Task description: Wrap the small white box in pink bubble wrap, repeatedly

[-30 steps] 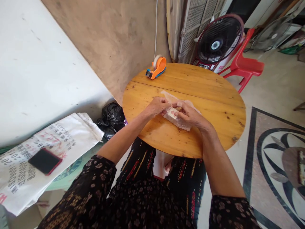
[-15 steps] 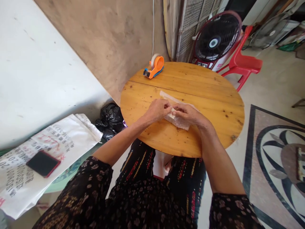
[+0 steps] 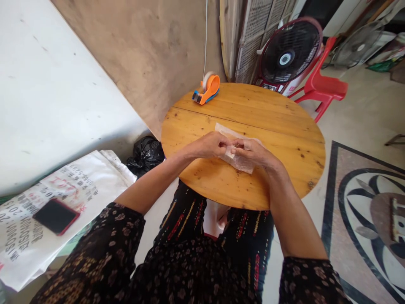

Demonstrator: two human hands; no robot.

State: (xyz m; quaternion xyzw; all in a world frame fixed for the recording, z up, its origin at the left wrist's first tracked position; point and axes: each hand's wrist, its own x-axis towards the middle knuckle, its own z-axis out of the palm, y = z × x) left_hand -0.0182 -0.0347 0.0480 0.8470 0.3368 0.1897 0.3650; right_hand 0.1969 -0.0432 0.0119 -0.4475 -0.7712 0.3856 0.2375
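Observation:
A sheet of clear bubble wrap (image 3: 243, 164) lies on the round wooden table (image 3: 202, 185), partly under both hands. On it is a small whitish item (image 3: 230, 152), too small to make out, between my fingertips. My left hand (image 3: 213, 144) is closed, its thumb and fingers pinched at the item's left side; what they grip is hidden. From the right, my right hand (image 3: 249, 151) bends over the wrap with fingers curled and pressed together at the item's other side.
An orange tape dispenser (image 3: 210, 89) stands at the table's back left edge. Beyond the table are a fan (image 3: 286, 59) and a red chair (image 3: 327, 86). At the left, a phone (image 3: 56, 216) rests on a white printed sack (image 3: 91, 177), near a black bag (image 3: 147, 154).
Both hands remain over the bubble wrap, with small finger movements. My left forearm has risen a little, and the whole view has shifted slightly.

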